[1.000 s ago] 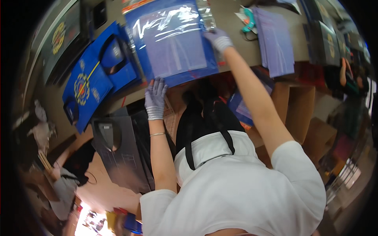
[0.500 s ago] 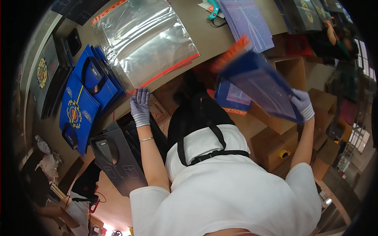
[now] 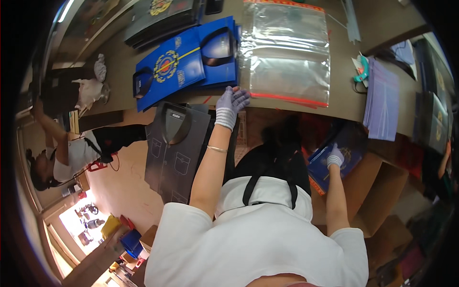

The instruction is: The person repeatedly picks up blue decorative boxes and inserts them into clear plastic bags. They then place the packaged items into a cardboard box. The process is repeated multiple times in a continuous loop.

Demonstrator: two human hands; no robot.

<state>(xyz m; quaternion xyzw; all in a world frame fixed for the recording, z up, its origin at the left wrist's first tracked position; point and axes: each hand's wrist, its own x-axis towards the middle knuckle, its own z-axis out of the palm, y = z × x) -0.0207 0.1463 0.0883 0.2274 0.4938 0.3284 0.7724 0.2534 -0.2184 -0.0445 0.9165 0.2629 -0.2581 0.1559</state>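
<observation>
My left hand (image 3: 231,104), in a pale lilac glove with a striped cuff, is open with its fingers spread at the table's near edge. It holds nothing. Just beyond it are blue gift bags (image 3: 172,64) with dark handles and a stack of clear plastic sleeves (image 3: 289,57) edged in red. Low on the right, my right hand (image 3: 335,157), gloved alike, rests on a blue bag in a clear sleeve (image 3: 322,167) with an orange edge. Its fingers look stretched over the surface. Part of that sleeved bag is shaded under the table edge.
Dark grey bags (image 3: 172,148) stand below the table, left of my body. An open cardboard box (image 3: 377,191) is at my right. On the table are lilac printed sheets (image 3: 382,100), a teal tape dispenser (image 3: 362,69) and black bags (image 3: 162,19). Another person (image 3: 71,153) is at left.
My right hand has lowered the sleeved blue bag from above the boxes onto the place below the table edge. My view has turned rightward; my left hand stays open near the table edge.
</observation>
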